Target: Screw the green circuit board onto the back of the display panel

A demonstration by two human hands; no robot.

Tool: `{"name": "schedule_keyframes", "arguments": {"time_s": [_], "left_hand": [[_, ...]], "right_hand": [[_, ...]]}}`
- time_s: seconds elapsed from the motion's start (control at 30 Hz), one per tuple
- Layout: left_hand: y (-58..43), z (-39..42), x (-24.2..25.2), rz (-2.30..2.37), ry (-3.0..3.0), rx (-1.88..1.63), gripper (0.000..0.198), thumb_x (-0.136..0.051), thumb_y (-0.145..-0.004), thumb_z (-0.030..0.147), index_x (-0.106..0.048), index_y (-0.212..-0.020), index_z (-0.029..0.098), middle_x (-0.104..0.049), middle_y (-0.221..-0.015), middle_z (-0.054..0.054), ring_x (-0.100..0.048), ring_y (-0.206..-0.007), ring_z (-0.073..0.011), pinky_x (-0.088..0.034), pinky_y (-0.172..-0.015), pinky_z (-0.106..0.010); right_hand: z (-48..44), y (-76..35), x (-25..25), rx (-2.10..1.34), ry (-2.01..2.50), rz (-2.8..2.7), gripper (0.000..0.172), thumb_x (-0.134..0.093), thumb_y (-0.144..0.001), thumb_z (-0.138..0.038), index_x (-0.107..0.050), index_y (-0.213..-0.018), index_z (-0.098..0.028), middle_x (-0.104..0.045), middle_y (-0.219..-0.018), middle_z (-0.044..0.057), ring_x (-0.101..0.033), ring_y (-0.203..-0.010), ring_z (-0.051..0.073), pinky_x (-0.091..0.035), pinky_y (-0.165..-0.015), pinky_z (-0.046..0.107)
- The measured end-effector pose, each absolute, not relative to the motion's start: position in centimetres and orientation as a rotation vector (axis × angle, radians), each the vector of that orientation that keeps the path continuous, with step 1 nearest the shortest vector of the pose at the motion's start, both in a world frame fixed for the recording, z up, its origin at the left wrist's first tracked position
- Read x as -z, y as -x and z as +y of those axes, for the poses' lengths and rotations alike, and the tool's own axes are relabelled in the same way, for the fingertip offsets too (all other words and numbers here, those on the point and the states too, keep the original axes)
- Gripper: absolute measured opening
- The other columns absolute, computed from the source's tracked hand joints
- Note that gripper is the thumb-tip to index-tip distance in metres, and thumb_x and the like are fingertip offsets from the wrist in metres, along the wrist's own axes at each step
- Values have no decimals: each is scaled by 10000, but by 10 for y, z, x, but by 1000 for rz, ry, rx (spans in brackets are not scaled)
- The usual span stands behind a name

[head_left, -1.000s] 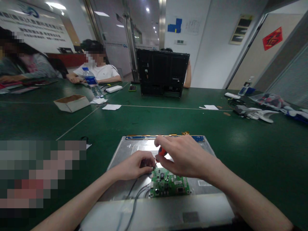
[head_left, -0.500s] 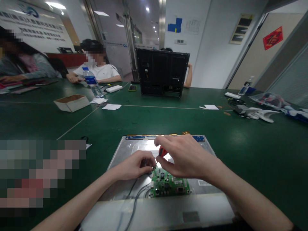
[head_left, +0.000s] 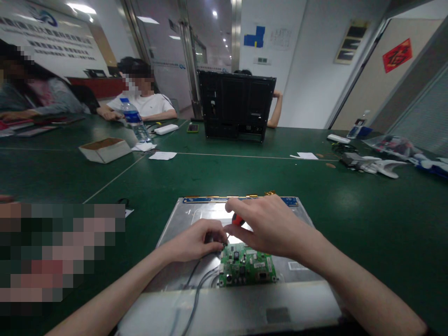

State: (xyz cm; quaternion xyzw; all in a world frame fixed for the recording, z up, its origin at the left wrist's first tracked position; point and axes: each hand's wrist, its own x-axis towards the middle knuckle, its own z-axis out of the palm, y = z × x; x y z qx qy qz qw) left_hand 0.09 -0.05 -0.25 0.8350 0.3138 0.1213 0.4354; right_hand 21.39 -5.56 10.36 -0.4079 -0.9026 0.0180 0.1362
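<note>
A screwdriver with a red and black handle (head_left: 237, 219) is gripped in my right hand (head_left: 261, 224). Its thin shaft points down at the upper left corner of a green circuit board (head_left: 247, 266). At that same corner my left hand (head_left: 206, 238) has its thumb and fingers pinched together close to the shaft's tip. Whatever lies between them is too small to make out. The board rests on the back of a silvery display panel (head_left: 175, 275), which has a blue strip board (head_left: 203, 200) along its far edge. Dark cables (head_left: 196, 298) run from the board's left side towards me.
On the green table (head_left: 224, 172), a black monitor housing (head_left: 238, 105) stands upright at the back. A cardboard box (head_left: 105, 150), a water bottle (head_left: 135, 121) and papers (head_left: 163, 155) lie left of it. White parts and cables (head_left: 373, 164) lie right. People sit across the table.
My right hand has turned slightly around the screwdriver, with its thumb shifted a little. My left hand stays at the board's corner.
</note>
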Motion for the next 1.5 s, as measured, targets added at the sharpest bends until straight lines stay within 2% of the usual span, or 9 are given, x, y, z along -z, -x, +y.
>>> {"name": "schedule_keyframes", "arguments": {"time_s": [0.17, 0.33, 0.6, 1.23, 1.33, 1.43, 1.5], "left_hand": [[0, 1, 4, 760, -2070, -277, 155, -629, -836, 308, -659, -850, 156, -652, -809, -27, -573, -759, -190, -449, -690, -284], [-1, 1, 6, 733, -2028, -306, 139, -635, -832, 287, -667, -865, 155, -664, -860, -37, -590, -819, -202, -463, -745, -299], [-2, 0, 3, 715, -2013, -298, 157, -616, -847, 283, -670, -911, 151, -669, -874, -42, -593, -811, -203, -469, -736, -297], [0, -1, 7, 749, -2035, -345, 125, -617, -818, 269, -657, -835, 151, -638, -785, -21, -557, -735, -176, -433, -665, -267], [0, 0, 6, 745, -2052, -339, 130, -614, -825, 278, -643, -821, 151, -613, -746, -5, -537, -702, -163, -416, -641, -255], [0, 1, 6, 742, -2062, -319, 125, -604, -831, 269, -630, -816, 148, -599, -728, 4, -530, -676, -155, -405, -629, -252], [1, 1, 7, 732, -2057, -323, 131, -598, -836, 270, -638, -833, 145, -623, -768, -12, -553, -712, -168, -420, -652, -263]], "right_hand": [[-56, -213, -104, -27, 1158, -2618, 162, -486, -847, -242, -510, -989, -167, -668, -888, 53, -535, -649, 140, -216, -516, 281], [-55, -212, -103, -10, 1202, -2609, 158, -460, -862, -235, -515, -994, -167, -658, -823, 35, -508, -607, 125, -209, -509, 278], [-57, -213, -105, -25, 1201, -2607, 186, -467, -854, -231, -518, -1020, -167, -659, -826, 32, -514, -608, 129, -214, -511, 272], [-54, -213, -100, 6, 1191, -2589, 190, -474, -857, -238, -520, -1029, -169, -677, -816, 24, -536, -606, 130, -210, -508, 275], [-54, -214, -100, 11, 1140, -2597, 186, -485, -889, -319, -517, -1004, -176, -679, -838, 28, -553, -635, 139, -206, -509, 272], [-53, -213, -100, 42, 1177, -2596, 270, -495, -919, -456, -531, -947, -189, -687, -811, 21, -562, -622, 142, -183, -508, 273], [-52, -212, -100, 57, 1208, -2596, 242, -492, -933, -429, -541, -923, -192, -690, -796, 15, -564, -615, 139, -173, -510, 279]]}}
